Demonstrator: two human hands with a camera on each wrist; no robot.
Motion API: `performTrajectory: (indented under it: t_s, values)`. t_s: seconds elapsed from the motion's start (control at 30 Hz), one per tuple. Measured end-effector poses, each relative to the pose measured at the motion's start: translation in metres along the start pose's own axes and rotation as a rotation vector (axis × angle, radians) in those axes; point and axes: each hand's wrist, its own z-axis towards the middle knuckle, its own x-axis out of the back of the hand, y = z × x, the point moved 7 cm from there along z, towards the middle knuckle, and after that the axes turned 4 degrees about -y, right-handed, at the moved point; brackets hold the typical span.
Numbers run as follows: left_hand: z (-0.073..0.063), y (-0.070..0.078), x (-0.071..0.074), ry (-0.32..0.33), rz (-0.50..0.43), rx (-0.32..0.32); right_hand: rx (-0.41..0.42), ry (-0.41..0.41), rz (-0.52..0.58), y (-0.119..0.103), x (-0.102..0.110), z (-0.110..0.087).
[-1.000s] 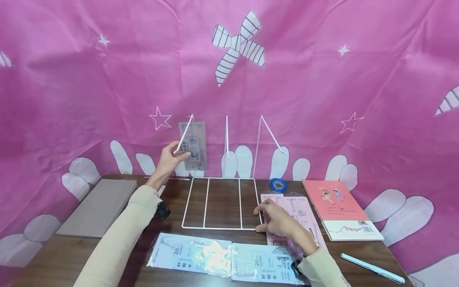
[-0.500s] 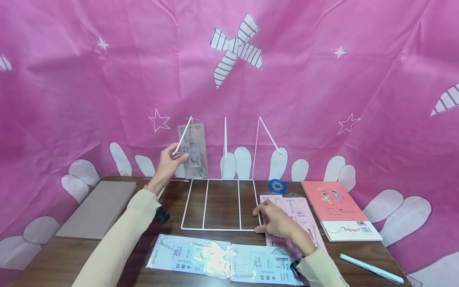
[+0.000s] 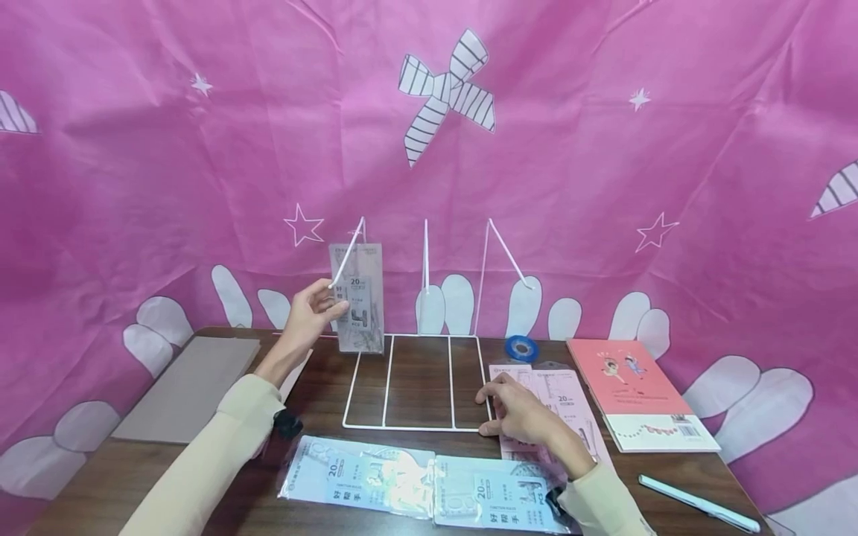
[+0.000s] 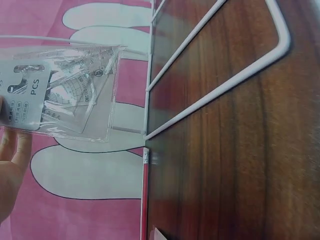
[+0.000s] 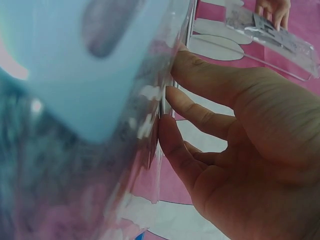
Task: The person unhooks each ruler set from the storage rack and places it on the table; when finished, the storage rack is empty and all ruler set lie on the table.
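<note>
My left hand pinches the left edge of a clear-packed ruler set with a grey card marked 20 cm. The pack stands upright at the left prong of a white wire display rack, its bottom overlapping the base's back left corner in the head view. Set squares show through the plastic in the left wrist view. My right hand grips the right front corner of the rack's base, thumb at the front and bent fingers at the side bar. Its fingertips sit close over pink packs.
Two blue ruler packs lie in front of the rack. Pink ruler packs lie under and beside my right hand. Around them are blue tape, a pink-covered book, a pale pen, a grey book and a red pencil.
My left hand has moved down and slightly left. The ruler pack has come lower, its bottom now overlapping the rack's base. My right hand has stayed at the rack's corner.
</note>
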Motion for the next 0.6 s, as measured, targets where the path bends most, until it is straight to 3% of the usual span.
performTrajectory:
  t_s: [0.23,0.6]
  values:
    - [-0.016,0.005,0.001,-0.048,0.02,0.034,-0.019,-0.003,0.009,0.002,-0.001,0.0]
    - [-0.032,0.012,0.001,-0.072,0.009,-0.003,-0.024,-0.007,0.017,0.0,0.0,-0.001]
